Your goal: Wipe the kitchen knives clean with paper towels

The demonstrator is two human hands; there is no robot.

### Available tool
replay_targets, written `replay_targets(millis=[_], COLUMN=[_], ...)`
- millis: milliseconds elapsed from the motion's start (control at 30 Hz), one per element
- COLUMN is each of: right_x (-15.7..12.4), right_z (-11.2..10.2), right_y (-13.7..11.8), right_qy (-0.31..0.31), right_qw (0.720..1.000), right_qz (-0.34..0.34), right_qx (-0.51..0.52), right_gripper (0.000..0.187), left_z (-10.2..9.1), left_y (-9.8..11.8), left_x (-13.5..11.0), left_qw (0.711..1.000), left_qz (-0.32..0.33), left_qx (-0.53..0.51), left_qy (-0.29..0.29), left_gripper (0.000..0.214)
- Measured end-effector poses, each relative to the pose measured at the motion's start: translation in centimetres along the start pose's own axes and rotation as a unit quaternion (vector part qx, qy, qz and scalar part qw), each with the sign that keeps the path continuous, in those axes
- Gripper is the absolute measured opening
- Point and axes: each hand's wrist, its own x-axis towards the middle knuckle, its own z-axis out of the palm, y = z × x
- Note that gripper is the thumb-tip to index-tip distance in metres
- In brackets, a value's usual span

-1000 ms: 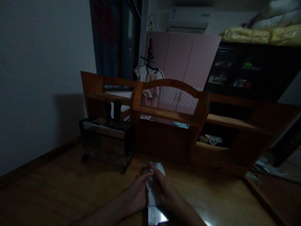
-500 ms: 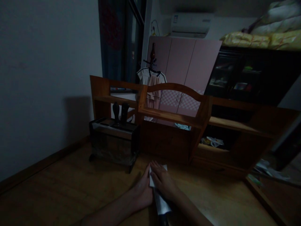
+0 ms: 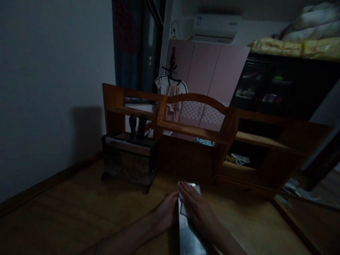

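A knife (image 3: 188, 236) with a broad shiny blade points away from me over the wooden surface; its handle is out of view below. My left hand (image 3: 166, 214) grips the blade's left edge near the far end, thumb along the side and the other fingers hidden beneath. Across the top of the blade my right hand (image 3: 195, 203) lies with its fingers together, pressing down a folded white cloth or tissue (image 3: 183, 209). Ahead to the left stands a knife block (image 3: 127, 166) with two dark handles sticking up from it.
The pale wooden surface (image 3: 87, 212) meets a wall (image 3: 53, 88) on the left. Behind it rises a wooden shelf unit (image 3: 186, 159) with a small plastic bag (image 3: 240, 160) on its right shelf. Farther back are a pink wardrobe (image 3: 204, 67) and hanging clothes (image 3: 172, 95).
The blade has turned broad side up and shows more of its face. Both hands have shifted slightly right, and the handle has slipped out of view. The right hand still presses the white cloth.
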Motion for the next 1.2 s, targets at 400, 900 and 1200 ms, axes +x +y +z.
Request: replay_targets(millis=[400,900,1200], right_x=[-3.2,-4.1,-4.8], right_z=[0.9,0.5,0.9], right_y=[1.1,-0.1,1.8], right_qy=[0.087,0.006,0.053], right_qw=[0.993,0.999,0.995], right_qz=[0.076,0.028,0.076], right_qx=[0.030,0.035,0.043], right_gripper=[0.040,0.057,0.059], left_z=[-2.0,-1.5,-1.6], left_y=[-2.5,-1.9,-1.3], left_x=[0.3,-0.8,-0.9], left_qw=[0.976,0.938,0.951], left_qz=[0.090,0.030,0.019], left_qx=[0.198,0.346,0.309], left_qy=[0.019,0.009,0.024], left_gripper=[0.048,0.061,0.077])
